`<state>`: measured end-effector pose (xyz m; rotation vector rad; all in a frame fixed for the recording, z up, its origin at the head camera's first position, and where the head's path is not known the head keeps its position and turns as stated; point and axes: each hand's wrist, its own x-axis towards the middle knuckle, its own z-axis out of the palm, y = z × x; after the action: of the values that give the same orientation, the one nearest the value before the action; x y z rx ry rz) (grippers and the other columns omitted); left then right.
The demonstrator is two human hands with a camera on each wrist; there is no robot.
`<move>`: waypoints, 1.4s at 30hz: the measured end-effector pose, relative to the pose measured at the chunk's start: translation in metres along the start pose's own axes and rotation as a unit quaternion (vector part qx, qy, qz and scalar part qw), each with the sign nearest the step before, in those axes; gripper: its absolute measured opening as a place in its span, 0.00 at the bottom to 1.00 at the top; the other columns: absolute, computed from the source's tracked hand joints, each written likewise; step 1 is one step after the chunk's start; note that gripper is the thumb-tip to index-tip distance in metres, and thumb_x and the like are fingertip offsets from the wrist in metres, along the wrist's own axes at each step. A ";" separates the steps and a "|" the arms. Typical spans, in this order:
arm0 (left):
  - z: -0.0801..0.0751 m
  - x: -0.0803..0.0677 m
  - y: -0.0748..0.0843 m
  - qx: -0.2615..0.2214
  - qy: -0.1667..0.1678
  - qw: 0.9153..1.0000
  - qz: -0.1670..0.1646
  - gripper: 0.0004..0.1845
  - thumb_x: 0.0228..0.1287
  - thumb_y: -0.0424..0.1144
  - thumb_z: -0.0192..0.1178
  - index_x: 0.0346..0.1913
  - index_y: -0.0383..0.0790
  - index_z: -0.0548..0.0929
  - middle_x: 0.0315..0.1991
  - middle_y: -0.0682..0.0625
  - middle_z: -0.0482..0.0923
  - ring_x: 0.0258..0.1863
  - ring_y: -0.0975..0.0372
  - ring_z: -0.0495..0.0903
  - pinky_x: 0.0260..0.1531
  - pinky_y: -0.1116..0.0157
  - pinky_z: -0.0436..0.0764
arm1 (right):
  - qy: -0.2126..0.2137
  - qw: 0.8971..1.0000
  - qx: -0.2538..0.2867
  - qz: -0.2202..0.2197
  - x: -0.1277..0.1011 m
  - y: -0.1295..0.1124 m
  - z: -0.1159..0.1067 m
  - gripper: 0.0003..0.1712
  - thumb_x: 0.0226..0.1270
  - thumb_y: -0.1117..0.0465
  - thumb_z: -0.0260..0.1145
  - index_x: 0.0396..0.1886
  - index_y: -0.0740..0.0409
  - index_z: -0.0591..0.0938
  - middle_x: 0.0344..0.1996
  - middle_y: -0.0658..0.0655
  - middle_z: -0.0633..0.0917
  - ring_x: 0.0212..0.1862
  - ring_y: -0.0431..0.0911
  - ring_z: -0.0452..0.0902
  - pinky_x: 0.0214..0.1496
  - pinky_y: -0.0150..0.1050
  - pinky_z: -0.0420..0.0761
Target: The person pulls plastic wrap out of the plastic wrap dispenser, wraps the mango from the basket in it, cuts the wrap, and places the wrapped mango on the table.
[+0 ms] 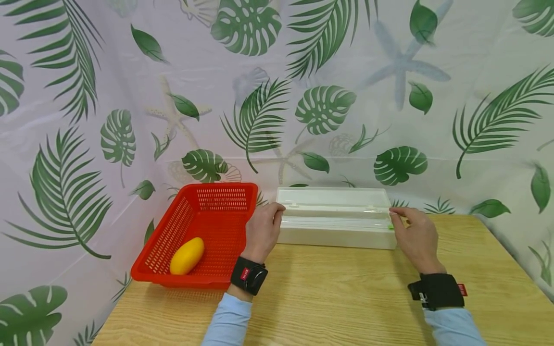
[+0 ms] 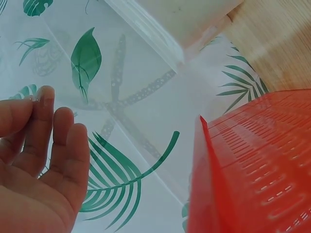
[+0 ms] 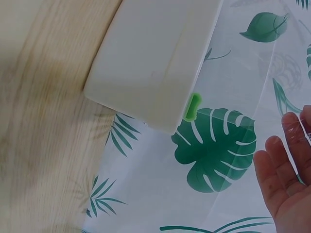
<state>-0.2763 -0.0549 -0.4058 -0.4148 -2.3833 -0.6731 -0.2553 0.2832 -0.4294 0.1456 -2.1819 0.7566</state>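
**A:** What sits at the far left of the wooden table (image 1: pixel 329 298)?

**B:** A red perforated basket (image 1: pixel 207 226), near the leaf-print curtain (image 1: pixel 303 96) that backs the scene. A yellow mango (image 1: pixel 187 255) lies inside it, toward the near left corner.

**A:** And just right of the basket?

**B:** The person's left hand (image 1: pixel 262 229), wrist-strapped in black, reaching to the left end of a long white plastic-wrap dispenser box (image 1: pixel 336 226). From the head camera the thumb and fingertips meet at the box's upper front edge. The left wrist camera shows the fingertips (image 2: pixel 44 97) pressed together on a thin, clear edge of film (image 2: pixel 146 29), so the hand pinches the wrap there.

**A:** Where is the box itself?

**B:** It lies lengthwise on the table at the back, against the curtain, just beside the basket's right wall. Its lid stands raised behind it.

**A:** Then the right side?

**B:** The right hand (image 1: pixel 416 236) is at the box's right end, fingertips close to a small green slider tab (image 1: pixel 391 226). In the right wrist view a glint of transparent film crosses its fingers (image 3: pixel 294 145), which are gently bent; the hand appears to pinch the sheet's right edge. The green tab (image 3: pixel 192 107) projects from the box's corner in that view, apart from the hand.

**A:** Anything on the sleeves?

**B:** Pale blue cuffs show below both wrist straps.
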 end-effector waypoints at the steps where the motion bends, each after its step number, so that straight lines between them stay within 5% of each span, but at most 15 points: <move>1: 0.000 0.000 0.000 -0.001 0.000 1.000 0.000 0.06 0.70 0.35 0.61 0.43 0.45 0.87 0.38 0.51 0.87 0.36 0.59 0.81 0.31 0.64 0.81 | 0.000 1.000 0.001 0.000 0.000 0.000 0.000 0.07 0.65 0.69 0.66 0.41 0.68 0.86 0.36 0.67 0.87 0.41 0.60 0.81 0.40 0.41 0.72; 24: -0.003 -0.006 0.005 -0.017 0.013 1.000 0.000 0.05 0.70 0.34 0.60 0.42 0.43 0.86 0.38 0.50 0.86 0.39 0.58 0.81 0.35 0.63 0.82 | 0.026 0.999 0.043 -0.012 -0.004 0.001 -0.003 0.07 0.61 0.73 0.68 0.39 0.69 0.86 0.36 0.65 0.85 0.40 0.54 0.78 0.41 0.18 0.67; 42: -0.009 -0.005 0.007 -0.013 0.021 1.000 0.014 0.05 0.70 0.34 0.60 0.42 0.43 0.86 0.39 0.51 0.87 0.42 0.58 0.81 0.33 0.64 0.83 | 0.049 0.997 0.054 -0.035 -0.005 -0.004 -0.007 0.06 0.59 0.75 0.69 0.37 0.71 0.86 0.36 0.66 0.83 0.41 0.55 0.76 0.43 0.16 0.63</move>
<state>-0.2652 -0.0550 -0.4010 -0.4394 -2.3284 -0.6944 -0.2463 0.2832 -0.4281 0.2331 -2.0334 0.8258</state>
